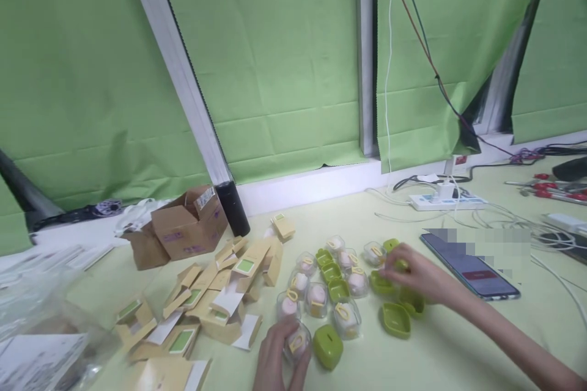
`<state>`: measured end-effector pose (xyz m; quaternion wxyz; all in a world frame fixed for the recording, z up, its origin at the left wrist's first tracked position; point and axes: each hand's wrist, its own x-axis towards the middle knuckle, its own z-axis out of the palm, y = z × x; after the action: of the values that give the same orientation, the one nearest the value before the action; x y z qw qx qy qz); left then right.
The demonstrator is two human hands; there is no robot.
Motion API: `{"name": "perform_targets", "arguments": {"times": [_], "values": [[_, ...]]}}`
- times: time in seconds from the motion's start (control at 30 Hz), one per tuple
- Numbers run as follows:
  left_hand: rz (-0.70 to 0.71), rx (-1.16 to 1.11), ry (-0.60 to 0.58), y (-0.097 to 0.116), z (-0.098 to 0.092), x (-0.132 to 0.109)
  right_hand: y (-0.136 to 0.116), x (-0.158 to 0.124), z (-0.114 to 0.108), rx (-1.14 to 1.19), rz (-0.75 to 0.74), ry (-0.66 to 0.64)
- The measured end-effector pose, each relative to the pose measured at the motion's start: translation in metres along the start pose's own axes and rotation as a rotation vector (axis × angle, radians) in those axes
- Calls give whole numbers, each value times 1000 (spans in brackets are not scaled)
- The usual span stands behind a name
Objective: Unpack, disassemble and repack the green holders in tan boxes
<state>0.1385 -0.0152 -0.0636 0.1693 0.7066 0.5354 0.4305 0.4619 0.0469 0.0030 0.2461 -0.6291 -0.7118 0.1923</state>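
The left hand (275, 354) is gripping a clear case (299, 345) toward the near edge of the desk (440, 363); the right hand (415, 274) is covering a cup (383, 285), grip indeterminable. Case is appearing light, stiff, slippery: hold side walls.

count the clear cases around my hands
10 clear cases visible: one at the left hand's fingertips, one just left of the right hand, eight clustered between these two, around green pieces. Others may be hidden behind the hands.

The left hand (271, 355) is at lower centre, thumb (299, 375) and fingers (281, 331) parted; the right forearm (495, 331) reaches from lower right, right hand (415, 273) bent downward.
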Motion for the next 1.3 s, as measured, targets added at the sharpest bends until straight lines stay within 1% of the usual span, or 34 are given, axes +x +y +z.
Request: {"name": "perform_targets", "arguments": {"times": [0.13, 0.2, 0.3, 0.4, 0.47, 0.53, 0.6, 0.67, 0.7, 0.73, 0.77, 0.83, 0.9, 0.93, 0.97, 1.0, 1.07, 1.13, 1.17, 1.23, 1.3], "values": [[-73, 3, -39, 15, -4, 6, 31, 41, -33, 28, 207, 45], [-103, 24, -100, 23, -7, 11, 47, 61, -42, -4, 322, 59], [-78, 57, -192, 29, -10, 19, 63, 82, -45, -57, 404, 51], [-38, 75, -184, 27, -10, 28, 63, 88, -41, -91, 386, 39], [-20, 85, -166, 22, -10, 33, 54, 83, -36, -96, 304, 36], [0, 102, -165, 19, -10, 38, 37, 69, -30, -78, 166, 20], [29, 137, -161, 19, -10, 41, 13, 47, -20, -38, -5, -33], [80, 179, -117, 24, -11, 41, -14, 20, -7, 7, -176, -120], [114, 195, -100, 28, -11, 40, -27, 7, 0, 27, -283, -183], [151, 200, -103, 34, -11, 39, -39, -4, 7, 23, -451, -256], [183, 193, -138, 40, -10, 37, -50, -13, 14, -6, -566, -278], [205, 153, -287, 53, -7, 32, -64, -22, 26, -71, -655, -260], [173, 110, -436, 62, -5, 28, -70, -22, 35, -109, -650, -246], [151, 95, -477, 65, -5, 27, -70, -20, 37, -115, -643, -252], [132, 82, -492, 67, -6, 26, -70, -17, 39, -106, -635, -263], [113, 64, -481, 68, -9, 27, -69, -15, 40, -81, -622, -275], [46, -17, -410, 68, -15, 32, -65, -12, 42, 14, -556, -294], [-91, -217, -298, 69, -20, 42, -62, -11, 43, 110, -460, -315], [-173, -371, -240, 70, -21, 48, -60, -11, 44, 144, -419, -325], [-313, -739, -156, 73, -16, 59, -57, -11, 44, 173, -383, -340], [-389, -1072, -134, 75, -5, 65, -56, -9, 42, 189, -380, -346]]}}
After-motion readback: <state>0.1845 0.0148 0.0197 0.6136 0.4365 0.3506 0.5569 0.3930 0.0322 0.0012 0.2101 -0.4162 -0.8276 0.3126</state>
